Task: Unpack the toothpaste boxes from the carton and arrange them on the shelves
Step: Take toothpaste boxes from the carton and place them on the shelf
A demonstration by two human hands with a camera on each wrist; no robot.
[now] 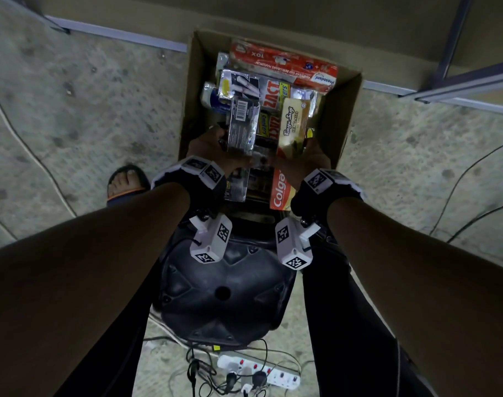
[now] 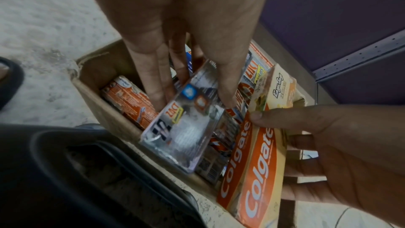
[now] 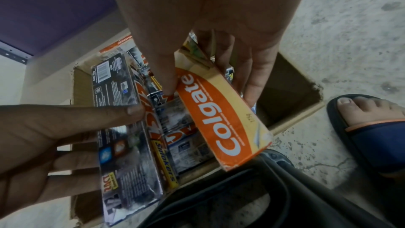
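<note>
An open cardboard carton [image 1: 339,116] stands on the floor, holding several toothpaste boxes, among them a red Pepsodent box [image 1: 284,64]. My left hand [image 1: 214,143] is inside the carton's near end. It grips a silver-and-black Zact box [image 1: 242,124] between thumb and fingers; the same Zact box [image 2: 186,127] tilts up out of the pile. My right hand [image 1: 310,151] holds two boxes together: a beige Kayu Sugi box [image 1: 293,124] and an orange Colgate box [image 3: 219,119], with the thumb [image 3: 167,82] pressed on the Colgate box's face.
A black plastic stool [image 1: 224,290] sits between my legs, just before the carton. Behind it lie a white power strip [image 1: 259,371] and cables. Grey shelf rails [image 1: 459,84] run along the wall behind the carton. My sandalled foot [image 1: 127,181] is to the carton's left.
</note>
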